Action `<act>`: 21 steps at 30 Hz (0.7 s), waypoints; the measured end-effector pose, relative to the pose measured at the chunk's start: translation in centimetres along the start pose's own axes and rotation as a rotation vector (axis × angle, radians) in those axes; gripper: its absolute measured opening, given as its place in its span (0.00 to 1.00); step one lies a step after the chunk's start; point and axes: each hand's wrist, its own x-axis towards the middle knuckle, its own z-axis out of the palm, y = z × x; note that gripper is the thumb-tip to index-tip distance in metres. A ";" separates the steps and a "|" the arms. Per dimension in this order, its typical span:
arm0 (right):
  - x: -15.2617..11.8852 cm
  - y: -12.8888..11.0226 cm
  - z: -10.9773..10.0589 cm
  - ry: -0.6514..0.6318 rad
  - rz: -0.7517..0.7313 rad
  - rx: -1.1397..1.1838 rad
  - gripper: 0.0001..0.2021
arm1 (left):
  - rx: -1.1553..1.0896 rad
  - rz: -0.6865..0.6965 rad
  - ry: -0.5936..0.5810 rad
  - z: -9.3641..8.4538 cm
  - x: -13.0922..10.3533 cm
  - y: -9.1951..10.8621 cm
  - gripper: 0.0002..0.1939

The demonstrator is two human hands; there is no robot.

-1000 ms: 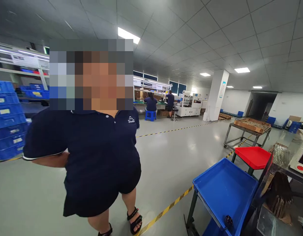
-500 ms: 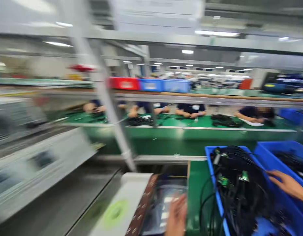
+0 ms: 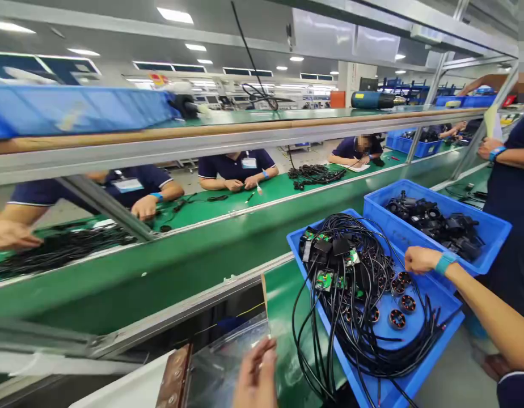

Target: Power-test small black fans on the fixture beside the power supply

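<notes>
Fingers of the left hand (image 3: 256, 377) are pinching a clear plastic bag (image 3: 228, 362); the right hand (image 3: 421, 259), loosely curled and empty, is reaching over the blue bin (image 3: 419, 374) of wired motor assemblies (image 3: 359, 283)—better lifting one clear of tangles.

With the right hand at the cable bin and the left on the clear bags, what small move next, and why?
Probably close the right hand on one black cable assembly in the blue bin and lift it: the hand sits over the tangle, while the left hand touches the clear bags.
</notes>
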 end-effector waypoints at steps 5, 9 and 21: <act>-2.1 2.0 5.4 0.200 -0.277 -0.072 0.12 | 0.147 0.260 -0.381 7.8 -1.7 0.3 0.27; -2.8 1.0 7.9 0.333 -0.360 -0.011 0.11 | 0.233 0.359 -0.428 8.7 -2.4 0.7 0.22; -6.4 -5.8 15.3 0.274 -0.111 -0.059 0.15 | 0.200 0.328 -0.460 7.8 -2.5 -0.5 0.23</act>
